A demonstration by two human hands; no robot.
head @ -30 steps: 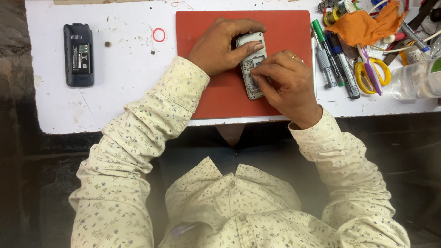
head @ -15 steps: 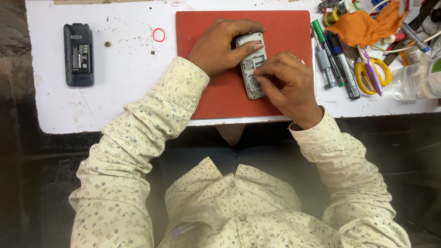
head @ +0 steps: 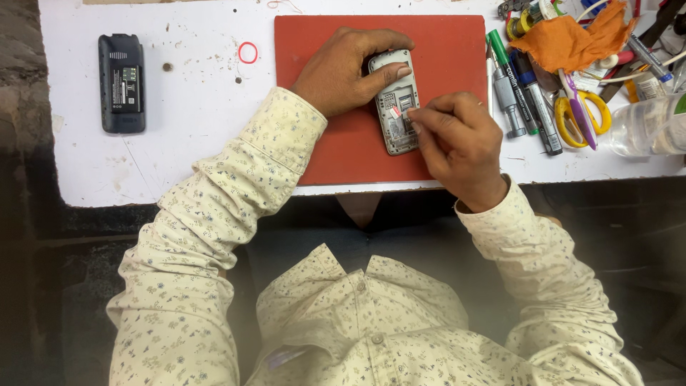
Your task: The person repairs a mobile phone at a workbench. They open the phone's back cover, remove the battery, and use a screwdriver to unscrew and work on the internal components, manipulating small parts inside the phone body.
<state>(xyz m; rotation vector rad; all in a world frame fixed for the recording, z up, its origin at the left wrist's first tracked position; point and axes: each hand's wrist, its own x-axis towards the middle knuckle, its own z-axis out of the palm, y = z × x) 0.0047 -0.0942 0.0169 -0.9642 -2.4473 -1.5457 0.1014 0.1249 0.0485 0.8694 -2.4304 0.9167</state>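
A white worktable point(head: 179, 164) carries a red mat point(head: 450, 64) at its middle, where a person in a pale flowered shirt works on a small grey phone point(head: 397, 107) lying face down with its back cover off and its inner compartment exposed. The left hand point(head: 343, 68) is closed around the phone's top end, pinning it to the mat; the right hand point(head: 457, 139) has its fingertips pinched together at the open compartment, though whether they hold a small part cannot be told. The opening up looks done, the inside work under way. A dark phone point(head: 121, 82) lies well apart at left; marker pens point(head: 525, 93), yellow-handled scissors point(head: 579, 114) and an orange cloth point(head: 572, 39) crowd the right.
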